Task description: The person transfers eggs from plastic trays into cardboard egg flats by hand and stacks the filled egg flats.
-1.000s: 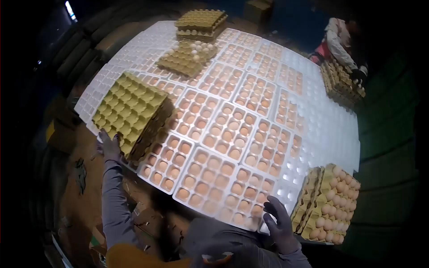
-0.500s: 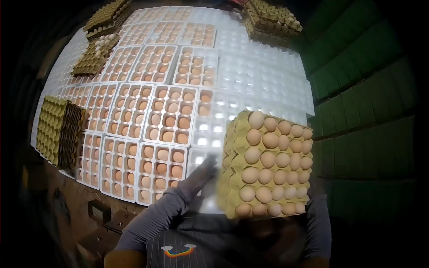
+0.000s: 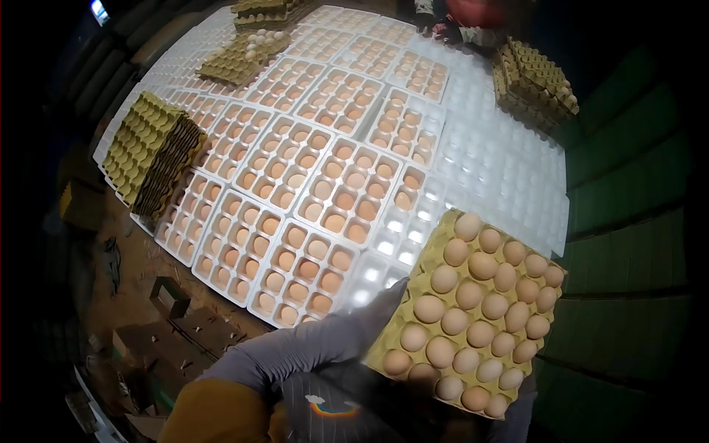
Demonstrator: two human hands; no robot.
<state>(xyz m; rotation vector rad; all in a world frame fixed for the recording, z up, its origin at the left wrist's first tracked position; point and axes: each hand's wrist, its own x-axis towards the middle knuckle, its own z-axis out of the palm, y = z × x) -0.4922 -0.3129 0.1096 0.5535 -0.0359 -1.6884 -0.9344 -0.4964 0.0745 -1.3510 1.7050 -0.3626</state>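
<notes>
A yellowish pulp egg tray [image 3: 437, 247] full of brown eggs is tilted in front of me at the lower right. My left hand [image 3: 395, 293], gloved or covered in grey, is closed at its left edge; the fingertips are hidden behind the tray. Of my right arm only a grey sleeve [image 3: 521, 407] shows below the tray's lower right corner, and the right hand is hidden. Just left of the tray lies a clear plastic egg pack [image 3: 367, 279] with shiny hollows. Beside it a pack filled with eggs [image 3: 301, 269] borders my left forearm.
Many egg-filled packs [image 3: 344, 188] cover the surface, with unfilled packs [image 3: 502, 166] at right. Pulp tray stacks stand at left [image 3: 148, 155] and back right [image 3: 535, 85]. Another person's hands [image 3: 447, 31] appear at the far edge. A green wall [image 3: 628, 258] rises on the right.
My view has turned left, so the packs appear farther right. The egg tray has rotated and tipped, showing more of its top. My left hand has moved to the tray's left edge.
</notes>
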